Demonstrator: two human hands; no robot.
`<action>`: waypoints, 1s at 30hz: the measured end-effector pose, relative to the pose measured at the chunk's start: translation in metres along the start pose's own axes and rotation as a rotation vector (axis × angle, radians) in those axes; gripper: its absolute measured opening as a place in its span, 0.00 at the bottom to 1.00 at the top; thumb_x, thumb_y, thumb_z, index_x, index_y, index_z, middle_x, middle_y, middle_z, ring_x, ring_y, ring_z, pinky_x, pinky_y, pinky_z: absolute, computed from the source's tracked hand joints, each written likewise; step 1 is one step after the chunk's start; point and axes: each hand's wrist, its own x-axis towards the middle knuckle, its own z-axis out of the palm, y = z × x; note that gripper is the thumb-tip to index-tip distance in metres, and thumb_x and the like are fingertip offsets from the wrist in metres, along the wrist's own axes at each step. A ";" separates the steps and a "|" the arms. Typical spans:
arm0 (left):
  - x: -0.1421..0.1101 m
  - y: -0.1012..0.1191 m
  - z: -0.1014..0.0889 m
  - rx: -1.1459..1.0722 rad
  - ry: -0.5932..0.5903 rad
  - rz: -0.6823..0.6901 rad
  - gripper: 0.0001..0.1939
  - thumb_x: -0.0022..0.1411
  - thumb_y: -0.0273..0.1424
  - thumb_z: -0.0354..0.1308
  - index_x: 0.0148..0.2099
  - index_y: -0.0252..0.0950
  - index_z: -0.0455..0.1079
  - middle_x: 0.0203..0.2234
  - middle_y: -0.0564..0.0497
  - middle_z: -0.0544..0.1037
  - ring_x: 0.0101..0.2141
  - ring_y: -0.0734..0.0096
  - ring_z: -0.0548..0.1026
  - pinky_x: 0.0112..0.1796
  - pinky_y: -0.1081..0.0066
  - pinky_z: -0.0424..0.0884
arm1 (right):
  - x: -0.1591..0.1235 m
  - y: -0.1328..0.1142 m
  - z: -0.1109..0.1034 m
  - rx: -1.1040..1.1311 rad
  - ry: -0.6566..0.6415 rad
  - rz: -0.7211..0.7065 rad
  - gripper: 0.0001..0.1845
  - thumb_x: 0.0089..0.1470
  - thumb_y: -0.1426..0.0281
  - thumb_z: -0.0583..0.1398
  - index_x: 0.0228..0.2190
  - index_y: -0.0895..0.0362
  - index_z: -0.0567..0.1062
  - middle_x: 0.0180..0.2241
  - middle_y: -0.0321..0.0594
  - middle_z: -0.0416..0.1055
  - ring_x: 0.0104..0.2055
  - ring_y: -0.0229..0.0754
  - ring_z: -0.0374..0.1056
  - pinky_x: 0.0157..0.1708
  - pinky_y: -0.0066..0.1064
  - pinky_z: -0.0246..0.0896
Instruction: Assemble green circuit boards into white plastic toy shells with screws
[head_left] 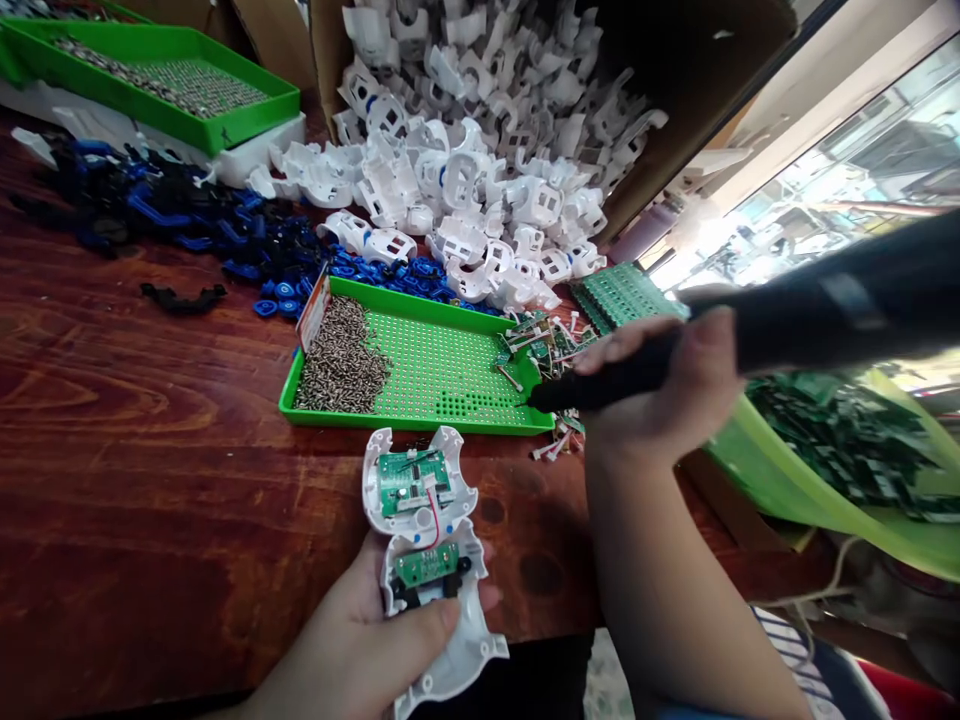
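Note:
My left hand (375, 635) grips the lower half of an opened white plastic housing (469, 640) near the table's front edge. A green circuit board (427, 567) with black parts sits in that half. The upper half (375, 475) holds another green board (397, 490), and a red wire links the two. My right hand (675, 390) is wrapped round a black electric screwdriver (810, 300), slightly blurred. Its tip is over the right end of a green screw tray (420, 422), whose perforated plate has screws in many holes. Loose screws (341, 355) heap at the tray's left.
White housings (465, 170) spill from a cardboard box behind the tray. Blue and black parts (187, 215) lie at the left, below another green tray (217, 135). Wired boards (547, 340) lie beside the screw tray. A yellow-green bag (862, 520) of circuit boards stands at the right.

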 end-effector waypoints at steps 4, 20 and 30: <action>0.001 -0.001 -0.002 0.019 0.016 -0.002 0.26 0.35 0.31 0.76 0.41 0.38 0.76 0.34 0.50 0.84 0.35 0.61 0.81 0.37 0.71 0.74 | 0.005 0.029 0.000 -0.010 0.030 -0.066 0.09 0.50 0.62 0.61 0.32 0.52 0.69 0.15 0.25 0.63 0.13 0.33 0.59 0.12 0.26 0.52; -0.001 0.000 0.003 0.024 0.055 0.037 0.23 0.35 0.30 0.75 0.37 0.37 0.75 0.33 0.51 0.85 0.36 0.60 0.81 0.37 0.71 0.74 | 0.002 0.043 0.007 0.011 -0.021 -0.058 0.07 0.51 0.63 0.62 0.32 0.50 0.70 0.16 0.25 0.62 0.13 0.33 0.59 0.12 0.26 0.54; 0.000 -0.005 0.003 0.036 0.088 0.052 0.27 0.39 0.28 0.72 0.44 0.36 0.70 0.34 0.49 0.84 0.38 0.56 0.81 0.37 0.69 0.75 | 0.002 0.043 0.008 0.033 -0.062 -0.049 0.07 0.51 0.66 0.61 0.32 0.52 0.67 0.15 0.25 0.62 0.13 0.33 0.58 0.12 0.26 0.54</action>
